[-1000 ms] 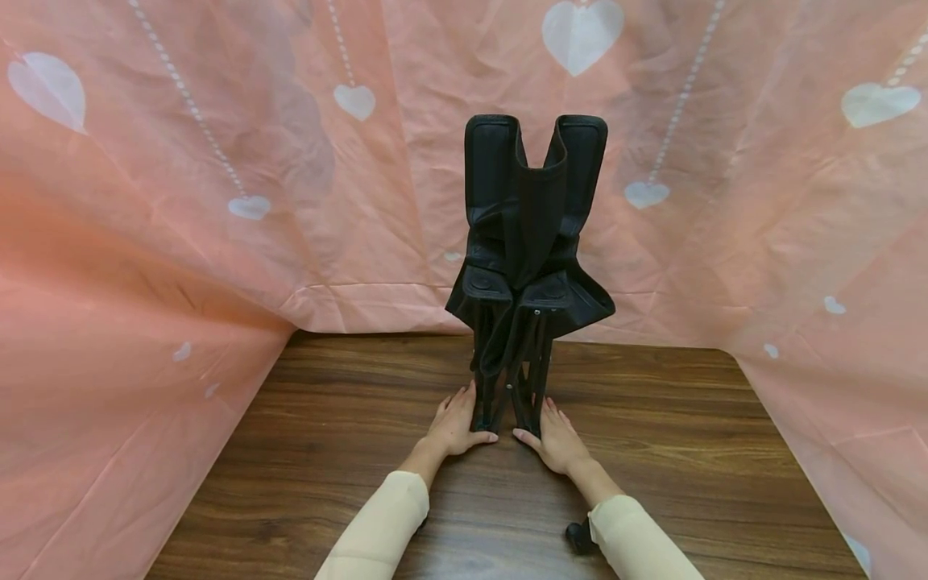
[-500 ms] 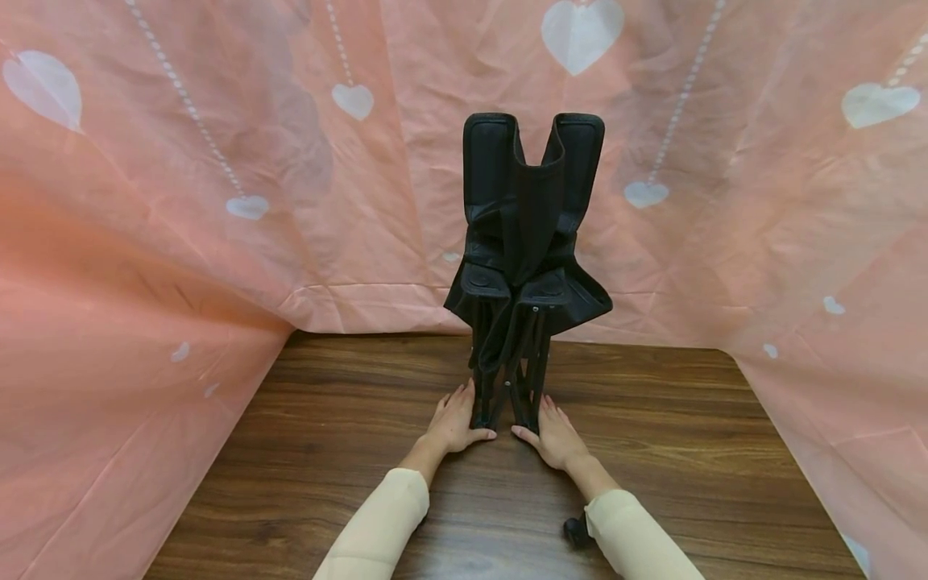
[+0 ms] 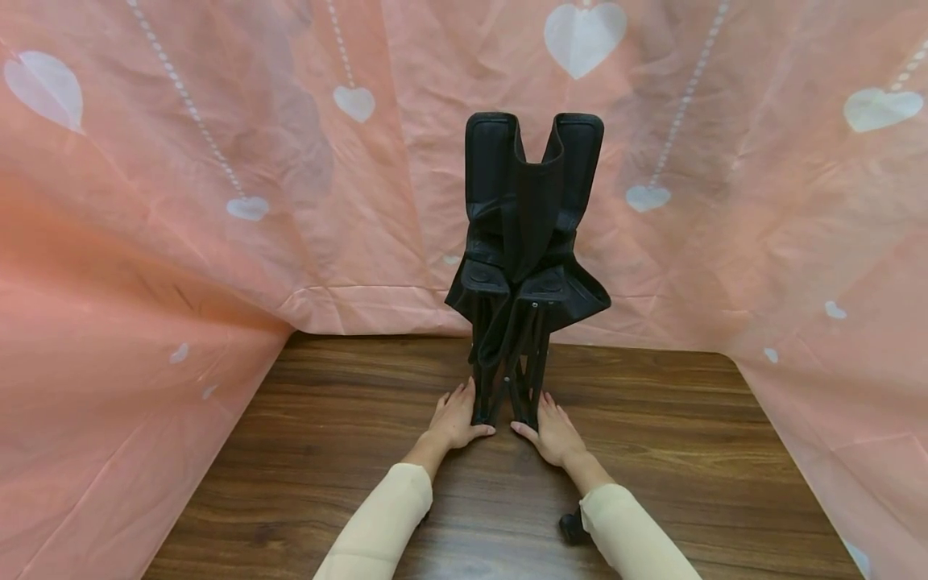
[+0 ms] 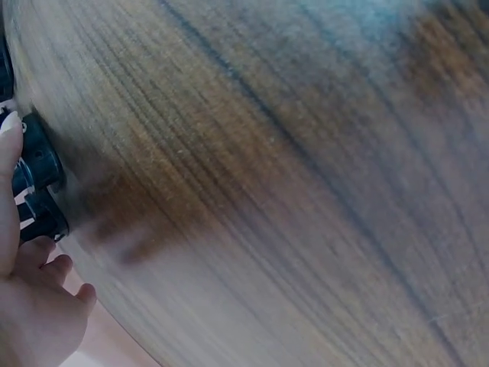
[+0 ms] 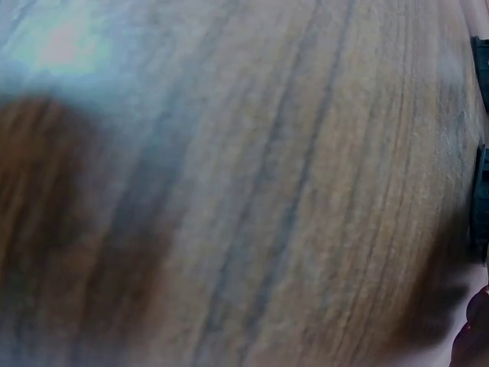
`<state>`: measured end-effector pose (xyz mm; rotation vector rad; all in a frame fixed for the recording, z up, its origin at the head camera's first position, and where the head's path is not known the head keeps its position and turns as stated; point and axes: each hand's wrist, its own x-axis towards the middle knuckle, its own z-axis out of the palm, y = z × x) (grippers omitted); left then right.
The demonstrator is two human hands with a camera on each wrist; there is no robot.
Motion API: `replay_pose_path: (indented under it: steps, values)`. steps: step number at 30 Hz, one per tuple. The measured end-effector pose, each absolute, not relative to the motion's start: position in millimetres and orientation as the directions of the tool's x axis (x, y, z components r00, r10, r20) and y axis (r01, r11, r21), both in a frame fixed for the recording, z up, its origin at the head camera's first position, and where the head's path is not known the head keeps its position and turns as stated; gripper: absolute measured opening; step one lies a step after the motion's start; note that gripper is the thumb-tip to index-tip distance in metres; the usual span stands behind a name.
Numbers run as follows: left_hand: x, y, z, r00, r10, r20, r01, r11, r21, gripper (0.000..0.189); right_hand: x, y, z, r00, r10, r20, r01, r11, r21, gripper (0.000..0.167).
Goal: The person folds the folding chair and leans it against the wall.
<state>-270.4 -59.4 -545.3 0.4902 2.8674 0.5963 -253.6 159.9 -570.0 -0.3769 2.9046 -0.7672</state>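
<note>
A folded black folding chair [image 3: 535, 209] with a fabric seat stands upright on the wooden table, its thin legs bunched at the bottom. My left hand [image 3: 453, 417] holds the left legs low down, thumb in front and fingers along the outer side. On the other side, my right hand [image 3: 558, 437] holds the right legs the same way. In the left wrist view, black plastic feet [image 4: 40, 157] lie between thumb and fingers. The right wrist view catches only the edge of the feet [image 5: 480, 202] and a fingertip [image 5: 475, 325]; most of that hand is out of frame.
The brown wood-grain table [image 3: 652, 419] reaches back to a pink cloth [image 3: 406, 201] with white hearts, which hangs behind and on both sides. A small black object [image 3: 573, 528] sits by the right sleeve cuff.
Both hands and the chair's feet have shifted very slightly away from me. The holds look the same, and the chair stays upright and folded.
</note>
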Motion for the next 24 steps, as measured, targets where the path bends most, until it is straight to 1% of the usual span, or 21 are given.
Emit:
replay_pose_path:
  steps: [10,17,24]
  values:
    - [-278.8,-57.3,-545.0,-0.932,0.344,-0.118,0.273,0.876,0.398,0.098,-259.7,159.3,-564.4,-0.959,-0.276,-0.057,-0.215,0.849,-0.483,0.081]
    - [-284.7,-57.4,-543.6,-0.937,0.323,-0.133,0.256,0.894,0.368,0.096,-266.2,156.4,-561.1,-0.961,-0.272,-0.058,-0.212,0.851,-0.481,0.079]
    - [-291.4,-54.5,-542.9,-0.937,0.318,-0.146,0.245,0.894,0.376,0.096,-273.1,158.4,-562.0,-0.963,-0.262,-0.059,-0.203,0.854,-0.478,0.079]
